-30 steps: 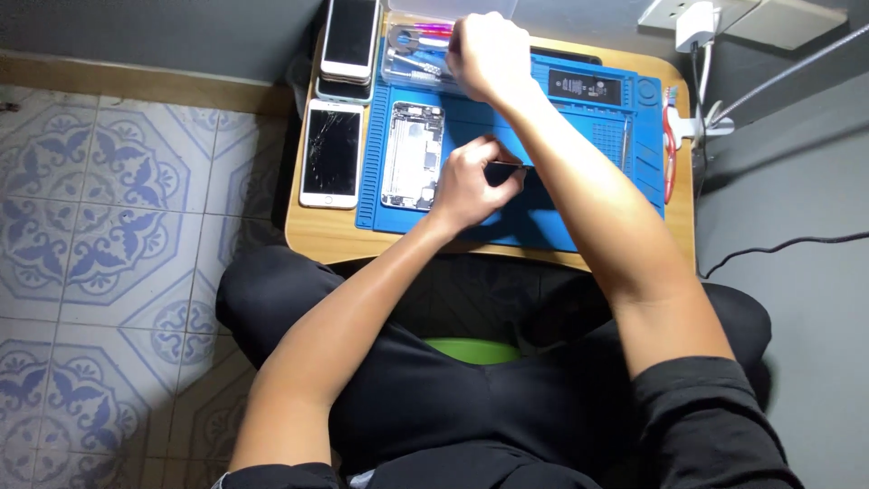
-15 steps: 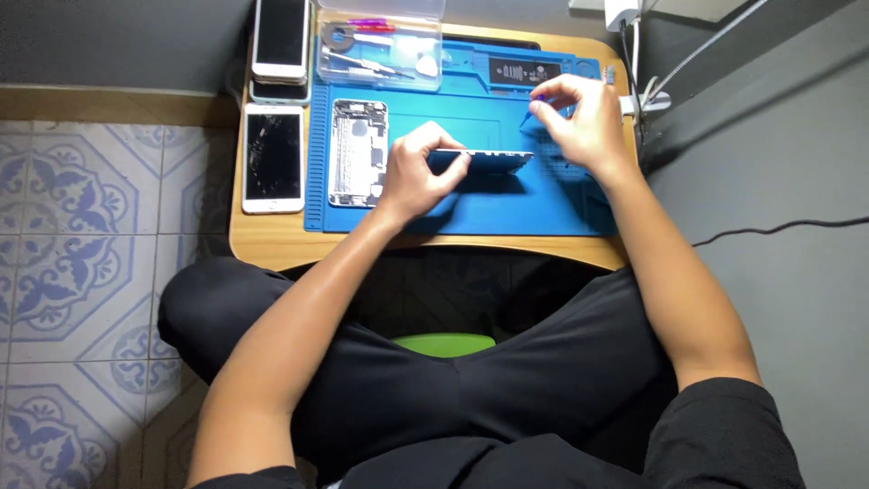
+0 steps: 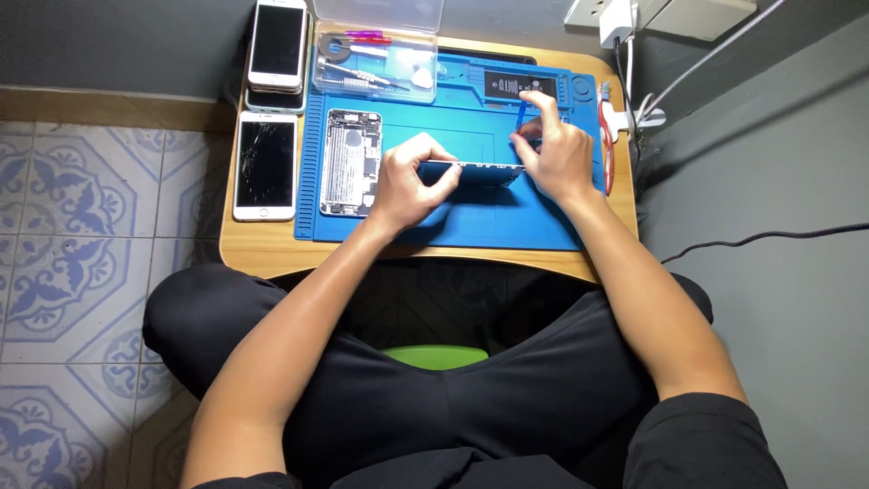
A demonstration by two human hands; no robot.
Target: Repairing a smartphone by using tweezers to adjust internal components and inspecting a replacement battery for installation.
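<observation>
Phone screen panel [image 3: 480, 169] stands on its edge over the middle of the blue repair mat [image 3: 453, 222]. Your left hand [image 3: 412, 181] grasps its left end with clenched fingers. Your right hand [image 3: 554, 154] is at its right end, and the fingers pinch a thin blue pry tool [image 3: 521, 114] that points up and away from you. Just left of your left hand, an opened phone body [image 3: 350, 163] lies flat on the mat. Beside the mat, a white phone with cracked glass [image 3: 265, 166] rests on the wooden table [image 3: 262, 254]. A clear plastic tool box [image 3: 378, 63] sits at the far edge, near a stack of phones [image 3: 277, 45].
</observation>
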